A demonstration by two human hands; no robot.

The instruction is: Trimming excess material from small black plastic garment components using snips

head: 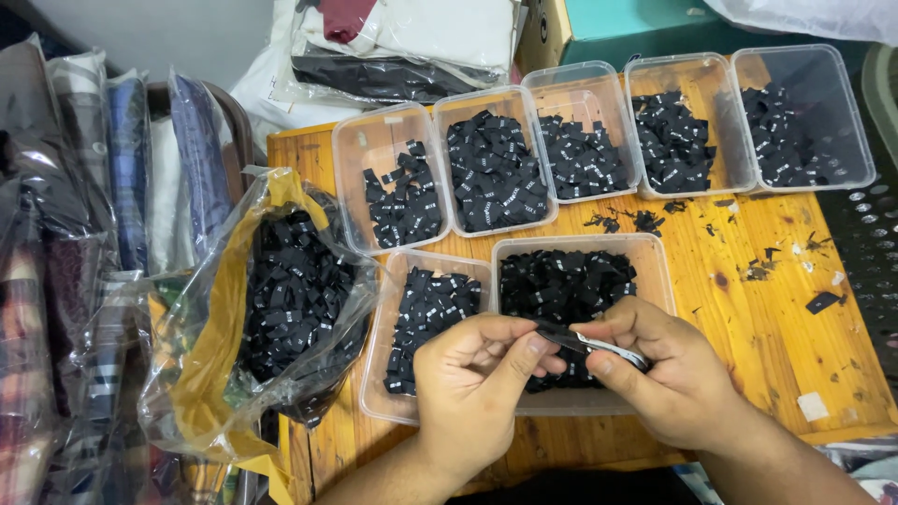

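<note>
Sorting looks well underway, my guess: seven clear tubs (pixel 599 245) on the wooden table (pixel 767 299) each hold black woven labels, while the plastic bag (pixel 281 299) at left remains full. Left hand (pixel 472 379) and right hand (pixel 669 374), both pinched shut, share a small stack of labels (pixel 585 341) over the near tub. Loose scraps (pixel 762 266) lie right; bagged folded garments (pixel 393 47) behind.

Even indoor light, soft shadows, glare on plastic bag (pixel 201 309), sharp focus
</note>
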